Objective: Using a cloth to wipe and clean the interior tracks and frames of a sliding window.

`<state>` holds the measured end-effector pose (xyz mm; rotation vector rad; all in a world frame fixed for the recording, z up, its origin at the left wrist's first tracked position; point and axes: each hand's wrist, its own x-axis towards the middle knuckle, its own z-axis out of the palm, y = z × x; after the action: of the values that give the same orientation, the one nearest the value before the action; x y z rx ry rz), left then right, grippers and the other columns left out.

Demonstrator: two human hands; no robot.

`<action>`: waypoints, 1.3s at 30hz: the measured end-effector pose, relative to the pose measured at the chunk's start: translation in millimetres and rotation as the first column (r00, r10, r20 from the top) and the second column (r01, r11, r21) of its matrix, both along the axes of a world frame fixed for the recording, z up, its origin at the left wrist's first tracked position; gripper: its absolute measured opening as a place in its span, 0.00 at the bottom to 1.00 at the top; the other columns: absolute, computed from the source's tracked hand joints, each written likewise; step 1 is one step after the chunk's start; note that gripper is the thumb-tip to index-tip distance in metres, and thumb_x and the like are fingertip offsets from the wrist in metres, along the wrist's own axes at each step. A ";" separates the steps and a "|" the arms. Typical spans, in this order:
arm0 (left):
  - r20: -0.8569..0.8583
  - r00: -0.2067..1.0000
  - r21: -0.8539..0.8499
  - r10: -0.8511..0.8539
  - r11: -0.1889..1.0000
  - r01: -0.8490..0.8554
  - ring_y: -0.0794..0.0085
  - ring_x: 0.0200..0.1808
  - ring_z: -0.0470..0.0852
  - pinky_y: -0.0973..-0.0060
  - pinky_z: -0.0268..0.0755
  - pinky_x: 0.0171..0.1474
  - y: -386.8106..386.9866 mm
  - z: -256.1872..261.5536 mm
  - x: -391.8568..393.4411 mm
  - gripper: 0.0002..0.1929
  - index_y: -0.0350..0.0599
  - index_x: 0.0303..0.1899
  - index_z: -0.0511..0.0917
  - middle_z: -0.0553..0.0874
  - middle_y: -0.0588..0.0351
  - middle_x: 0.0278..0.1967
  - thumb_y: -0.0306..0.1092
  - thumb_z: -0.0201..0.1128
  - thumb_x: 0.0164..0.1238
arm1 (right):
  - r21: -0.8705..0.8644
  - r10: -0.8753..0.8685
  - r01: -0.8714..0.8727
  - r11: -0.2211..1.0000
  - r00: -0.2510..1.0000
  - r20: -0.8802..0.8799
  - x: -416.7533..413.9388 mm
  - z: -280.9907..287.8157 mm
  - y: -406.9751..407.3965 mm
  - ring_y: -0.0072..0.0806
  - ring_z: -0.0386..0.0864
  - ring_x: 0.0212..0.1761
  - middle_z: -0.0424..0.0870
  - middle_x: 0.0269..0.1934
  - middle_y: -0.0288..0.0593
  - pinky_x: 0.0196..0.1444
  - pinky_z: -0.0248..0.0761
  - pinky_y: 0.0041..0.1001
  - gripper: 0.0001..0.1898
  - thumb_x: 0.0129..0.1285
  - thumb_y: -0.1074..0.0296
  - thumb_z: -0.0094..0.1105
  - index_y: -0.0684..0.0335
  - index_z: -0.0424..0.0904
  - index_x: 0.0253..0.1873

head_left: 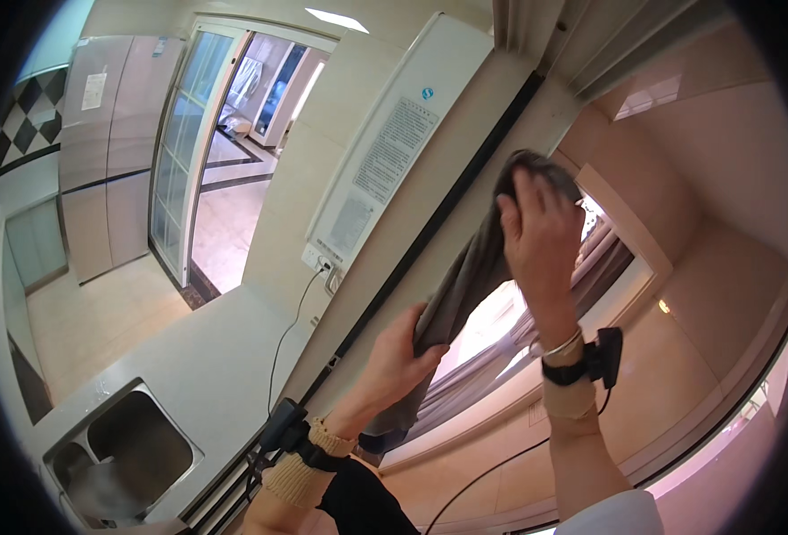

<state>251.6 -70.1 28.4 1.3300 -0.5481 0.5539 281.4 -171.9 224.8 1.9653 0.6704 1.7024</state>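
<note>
A long dark grey-brown cloth (pixel 464 277) stretches diagonally between my two hands, in front of a window frame. My left hand (pixel 394 361) grips its lower part, thumb on the near side, and a loose end hangs below. Up at the cloth's bunched top is my right hand (pixel 541 234), its fingers bent over the fabric and slightly blurred; whether they close on it I cannot tell. Both wrists carry black strapped devices with cables.
A white water heater (pixel 394 147) with a plugged cable hangs on the wall. Lower left, a steel double sink (pixel 180 445) is set in a white counter (pixel 233 348). A fridge (pixel 123 107) and a glazed sliding door (pixel 190 134) stand farther off. Grey curtains (pixel 474 364) show beyond the frame.
</note>
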 end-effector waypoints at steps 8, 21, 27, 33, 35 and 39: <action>0.114 0.993 -0.130 0.035 0.991 -0.020 0.61 0.39 0.81 0.71 0.70 0.43 -15.3 45.9 7.5 0.19 0.33 0.53 0.69 0.80 0.39 0.39 0.28 0.58 0.61 | -0.066 -0.237 0.284 0.956 0.889 0.391 22.8 81.7 2.5 0.32 0.75 0.42 0.80 0.39 0.34 0.46 0.67 0.35 0.13 0.59 0.56 0.58 0.54 0.77 0.45; -0.380 0.883 0.458 0.274 0.886 -0.078 0.41 0.36 0.77 0.53 0.68 0.40 16.3 -173.3 -27.2 0.10 0.36 0.34 0.72 0.79 0.38 0.31 0.31 0.59 0.50 | -0.677 -0.325 0.284 0.679 0.943 0.070 11.9 -217.4 -34.8 0.30 0.76 0.38 0.80 0.43 0.46 0.39 0.65 0.29 0.18 0.57 0.63 0.57 0.69 0.77 0.49; -0.560 0.749 0.446 0.354 0.891 -0.087 0.42 0.38 0.77 0.56 0.69 0.39 40.7 -194.0 -55.8 0.11 0.35 0.33 0.73 0.78 0.36 0.31 0.32 0.60 0.49 | -0.199 0.066 -0.286 0.937 0.705 -0.706 5.1 -291.7 -28.9 0.34 0.75 0.43 0.79 0.38 0.46 0.49 0.63 0.32 0.14 0.53 0.71 0.53 0.69 0.78 0.44; -0.308 0.908 0.150 0.282 0.957 -0.246 0.43 0.38 0.76 0.59 0.69 0.39 15.9 -139.0 -41.9 0.13 0.35 0.39 0.73 0.78 0.39 0.34 0.30 0.60 0.53 | -0.089 -0.085 0.061 0.994 0.949 -0.304 23.0 -132.2 -15.6 0.35 0.71 0.52 0.77 0.47 0.46 0.58 0.59 0.37 0.12 0.59 0.65 0.57 0.56 0.79 0.47; -0.231 0.948 0.073 0.219 0.975 -0.208 0.43 0.37 0.76 0.59 0.69 0.39 -1.5 -90.6 -39.0 0.13 0.36 0.40 0.73 0.78 0.39 0.33 0.30 0.59 0.53 | -0.083 -0.176 0.170 0.982 0.981 -0.079 5.4 -73.6 -11.8 0.33 0.64 0.60 0.72 0.56 0.40 0.62 0.57 0.40 0.17 0.59 0.59 0.58 0.54 0.77 0.53; -0.182 0.974 0.188 0.139 0.977 -0.104 0.44 0.37 0.76 0.57 0.69 0.39 -15.3 -91.6 -34.6 0.09 0.36 0.35 0.71 0.78 0.40 0.33 0.29 0.59 0.53 | -0.193 -0.124 0.074 0.979 0.956 -0.267 21.5 -166.8 -33.0 0.37 0.68 0.59 0.72 0.55 0.47 0.60 0.61 0.45 0.25 0.55 0.60 0.59 0.71 0.73 0.55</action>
<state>217.0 -85.4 -63.3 1.5767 -0.3627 0.4772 302.8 -204.9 57.9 2.0881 0.7795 1.2697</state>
